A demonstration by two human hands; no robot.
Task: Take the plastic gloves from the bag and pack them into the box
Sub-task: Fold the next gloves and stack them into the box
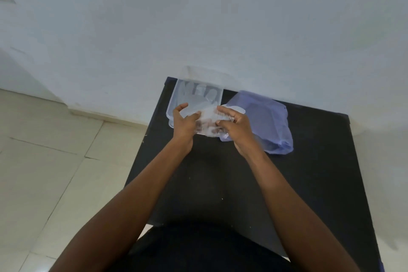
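A clear plastic box [174,97] stands open at the far left of the black table [254,183], its lid tilted up against the wall. Clear plastic gloves lie inside the box [198,95]. Right of it lies a pale purple plastic bag [265,121]. Between box and bag, just above the table, both hands hold a bunched clear plastic glove [208,120]. My left hand [185,126] grips its left side with the thumb raised. My right hand [235,126] pinches its right side. The glove partly hides my fingers.
A white wall rises directly behind the table's far edge. Beige floor tiles [44,172] lie to the left. The near part of the table shows bare black surface, and dark clothing fills the bottom of the view.
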